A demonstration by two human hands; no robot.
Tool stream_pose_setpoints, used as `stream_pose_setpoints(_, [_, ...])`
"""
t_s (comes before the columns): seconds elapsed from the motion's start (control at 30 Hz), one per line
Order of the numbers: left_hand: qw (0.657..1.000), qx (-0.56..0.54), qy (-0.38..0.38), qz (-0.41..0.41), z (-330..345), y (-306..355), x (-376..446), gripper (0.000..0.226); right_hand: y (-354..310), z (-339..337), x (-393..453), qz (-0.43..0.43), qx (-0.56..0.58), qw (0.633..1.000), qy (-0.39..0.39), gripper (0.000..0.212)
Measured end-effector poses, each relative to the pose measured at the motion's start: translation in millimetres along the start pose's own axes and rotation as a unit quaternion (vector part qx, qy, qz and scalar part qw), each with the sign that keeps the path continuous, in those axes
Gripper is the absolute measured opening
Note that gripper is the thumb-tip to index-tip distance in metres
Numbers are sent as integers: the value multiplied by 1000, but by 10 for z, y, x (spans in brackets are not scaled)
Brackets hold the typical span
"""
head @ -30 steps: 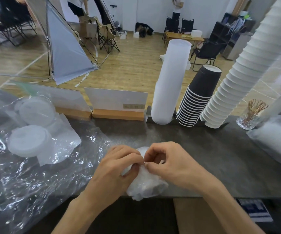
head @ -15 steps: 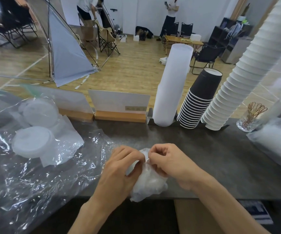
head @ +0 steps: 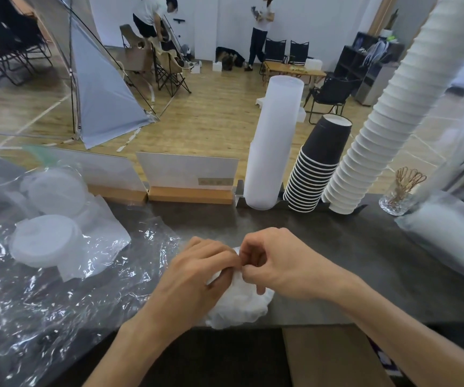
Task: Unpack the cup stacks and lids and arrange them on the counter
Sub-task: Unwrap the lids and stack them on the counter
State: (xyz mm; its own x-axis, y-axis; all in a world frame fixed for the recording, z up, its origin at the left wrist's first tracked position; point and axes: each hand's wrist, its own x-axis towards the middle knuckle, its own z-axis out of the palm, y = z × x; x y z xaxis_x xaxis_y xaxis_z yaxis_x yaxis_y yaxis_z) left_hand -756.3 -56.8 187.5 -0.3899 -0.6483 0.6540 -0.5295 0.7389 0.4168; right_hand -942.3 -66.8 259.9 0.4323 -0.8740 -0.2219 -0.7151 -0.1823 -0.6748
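Note:
My left hand (head: pixel 197 277) and my right hand (head: pixel 281 263) both pinch the top of a small crumpled plastic-wrapped white bundle (head: pixel 242 305) at the front edge of the dark counter (head: pixel 350 263). What the wrap holds is hidden. To the left, two stacks of white lids (head: pixel 44 241) lie inside loose clear plastic (head: pixel 58 297). At the back stand a frosted cup stack (head: pixel 272 141), a black cup stack (head: pixel 314 174) and a tall leaning white cup stack (head: pixel 378 129). A wrapped white cup sleeve (head: pixel 454 236) lies at the right.
Two card signs on wooden bases (head: pixel 189 185) stand at the counter's back edge. A glass jar of stir sticks (head: pixel 398 194) sits at the back right. Beyond the counter are a wooden floor, chairs and two people.
Both hands stay on the bundle, with fingers shifting slightly at its top. The view has tilted up a little, showing more of the room.

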Motion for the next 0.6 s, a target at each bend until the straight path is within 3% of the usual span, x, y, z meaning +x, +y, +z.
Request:
stream_pose_setpoints(0.17, [998,-37,-20,-52,-22,29,-12,7,87,62,41,74,148,986,-23,9])
stream_pose_setpoints(0.33, [993,-63,-38,-92,-46,8,-139,3,76,113,37,116,224,967,-36,11])
stream_pose_setpoints(0.47, [974,-146,-32,-168,-106,67,-141,5,89,175,-17,83,225,971,15,6])
stream_pose_setpoints(0.6, [968,-141,-27,-204,-132,110,-69,8,90,283,-109,8,169,982,89,7])
